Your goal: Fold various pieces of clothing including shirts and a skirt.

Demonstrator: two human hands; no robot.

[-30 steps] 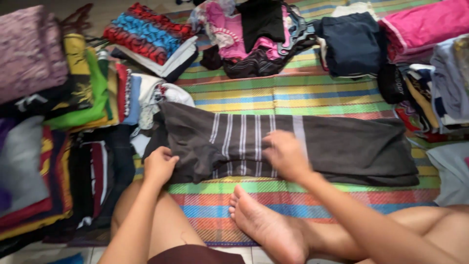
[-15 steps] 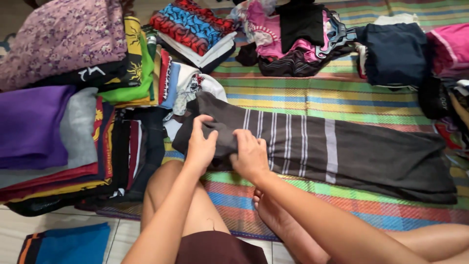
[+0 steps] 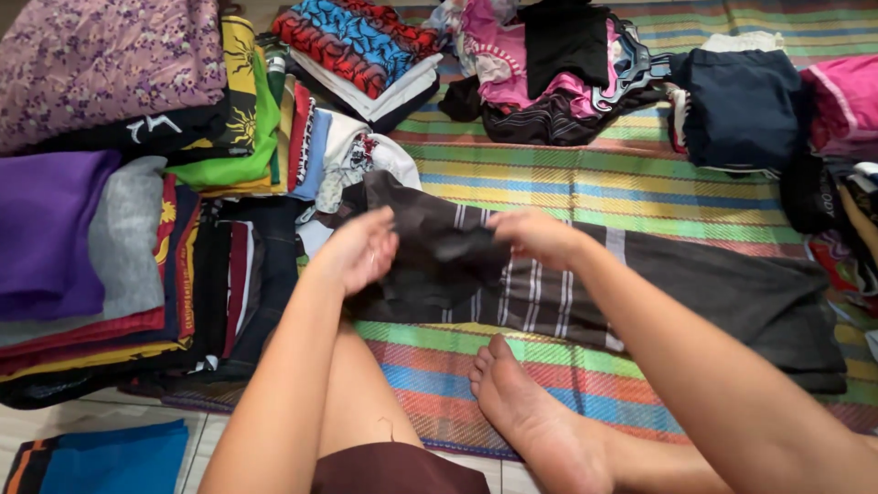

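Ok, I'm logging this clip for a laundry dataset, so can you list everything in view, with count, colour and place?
striped cloth: one, dark grey with pale stripes, spread across the mat
mat: one, woven plaid in green, yellow, red and blue, on the floor
folded stacks: several, purple, grey, green, red and floral, at left
red and blue cloth: one, folded, top centre
pink and black heap: one, unfolded, top centre
navy pile: one, folded, top right
blue cloth: one, bottom left on the tiles
foot: one, bare, on the mat
left hand: gripping the striped cloth's end
right hand: gripping the striped cloth
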